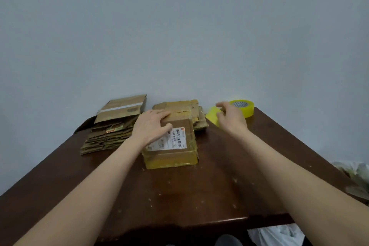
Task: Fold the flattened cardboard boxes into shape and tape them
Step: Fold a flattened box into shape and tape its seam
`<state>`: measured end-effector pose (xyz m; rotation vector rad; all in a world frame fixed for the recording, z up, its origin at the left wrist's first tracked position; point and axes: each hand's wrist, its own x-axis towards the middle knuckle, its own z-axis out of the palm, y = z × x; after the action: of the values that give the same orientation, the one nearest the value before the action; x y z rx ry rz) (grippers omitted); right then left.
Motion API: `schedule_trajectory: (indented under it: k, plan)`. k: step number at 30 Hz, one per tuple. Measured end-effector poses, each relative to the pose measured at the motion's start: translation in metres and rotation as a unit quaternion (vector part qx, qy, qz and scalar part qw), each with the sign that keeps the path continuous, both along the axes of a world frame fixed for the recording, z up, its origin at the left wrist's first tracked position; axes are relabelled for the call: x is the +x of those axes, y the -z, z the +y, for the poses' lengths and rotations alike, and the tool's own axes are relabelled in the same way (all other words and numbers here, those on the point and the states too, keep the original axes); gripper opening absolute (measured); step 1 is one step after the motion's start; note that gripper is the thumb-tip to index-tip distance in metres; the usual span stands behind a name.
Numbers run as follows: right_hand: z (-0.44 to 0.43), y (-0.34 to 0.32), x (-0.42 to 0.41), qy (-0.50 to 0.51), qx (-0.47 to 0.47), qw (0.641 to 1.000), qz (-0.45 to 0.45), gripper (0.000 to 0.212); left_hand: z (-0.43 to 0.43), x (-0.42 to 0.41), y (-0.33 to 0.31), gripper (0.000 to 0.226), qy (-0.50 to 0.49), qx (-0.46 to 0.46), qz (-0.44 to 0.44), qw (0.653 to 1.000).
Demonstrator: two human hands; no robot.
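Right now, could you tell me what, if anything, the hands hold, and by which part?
Left hand presses flat atop the taped box; whether right hand grips the near yellow tape roll is unclear.

Your dark brown desk [199,195] carries a stack of flattened cardboard [107,136] at its far left corner, a taped box [173,156] toward the far edge with a second cardboard pile [196,114] just behind it, and a yellow tape roll [246,109] at the far right corner, near a partly hidden yellow object [211,115].
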<state>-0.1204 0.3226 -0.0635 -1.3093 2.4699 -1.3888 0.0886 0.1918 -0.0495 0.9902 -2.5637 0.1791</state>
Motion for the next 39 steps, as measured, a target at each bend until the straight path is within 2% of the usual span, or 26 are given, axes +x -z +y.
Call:
schedule_trajectory:
  k: [1,3,5,6,7,8,10,12,14,16,17,20,23,26,28,30,34,39]
  plan:
    - [-0.009,-0.019,0.009,-0.039,-0.067,0.997,-0.024,0.033,-0.002,0.004,0.0,0.076,0.007,0.01,0.007,1.0]
    - [-0.025,-0.057,0.029,-0.114,-0.153,0.98,-0.065,0.031,-0.004,0.009,-0.001,0.066,0.016,0.037,0.026,0.999]
    - [-0.04,-0.085,0.05,-0.178,-0.166,0.967,-0.078,0.031,-0.004,0.01,-0.006,0.047,0.012,0.072,0.056,0.996]
    - [-0.048,-0.094,0.059,-0.204,-0.149,0.965,-0.074,0.031,-0.008,0.009,-0.011,0.042,0.0,0.116,0.101,0.988]
    - [-0.057,-0.099,0.066,-0.226,-0.123,0.964,-0.067,0.031,-0.011,0.01,-0.016,0.039,-0.011,0.184,0.165,0.969]
    - [-0.066,-0.1,0.072,-0.243,-0.097,0.963,-0.056,0.03,-0.014,0.012,-0.021,0.038,-0.011,0.264,0.24,0.934]
    - [-0.081,-0.094,0.08,-0.257,-0.071,0.963,-0.042,0.03,-0.019,0.015,-0.03,0.033,0.0,0.389,0.377,0.84]
    - [-0.089,-0.091,0.083,-0.254,-0.075,0.963,-0.048,0.029,-0.018,0.018,-0.037,0.029,0.01,0.441,0.443,0.78]
    - [-0.092,-0.092,0.082,-0.258,-0.072,0.962,-0.046,0.029,-0.018,0.02,-0.04,0.035,0.018,0.474,0.492,0.73]
    - [-0.093,-0.094,0.08,-0.26,-0.068,0.962,-0.041,0.03,-0.023,0.018,-0.041,0.037,0.02,0.48,0.525,0.702]
    - [-0.094,-0.094,0.08,-0.259,-0.067,0.963,-0.041,0.03,-0.024,0.017,-0.043,0.034,0.02,0.476,0.527,0.704]
    - [-0.096,-0.094,0.082,-0.262,-0.065,0.962,-0.046,0.029,-0.03,0.012,-0.044,0.022,0.008,0.433,0.516,0.739]
    - [-0.095,-0.09,0.079,-0.294,-0.034,0.955,-0.028,0.027,-0.034,0.005,-0.043,0.02,-0.003,0.39,0.542,0.744]
    - [-0.091,-0.082,0.068,-0.314,0.008,0.949,-0.026,0.056,-0.039,0.005,-0.044,0.025,-0.038,0.357,0.543,0.759]
    - [-0.089,-0.076,0.061,-0.327,0.026,0.944,-0.031,0.061,-0.042,0.006,-0.043,0.028,-0.06,0.355,0.547,0.756]
    - [-0.091,-0.072,0.059,-0.319,0.021,0.948,-0.007,0.055,-0.044,0.006,-0.04,0.03,-0.074,0.363,0.55,0.748]
    - [-0.093,-0.075,0.054,-0.296,-0.073,0.952,-0.03,0.038,-0.046,0.009,-0.04,0.03,-0.091,0.355,0.578,0.729]
    - [-0.096,-0.084,0.05,-0.288,-0.051,0.955,0.04,0.052,-0.053,0.018,-0.037,0.029,-0.107,0.357,0.569,0.733]
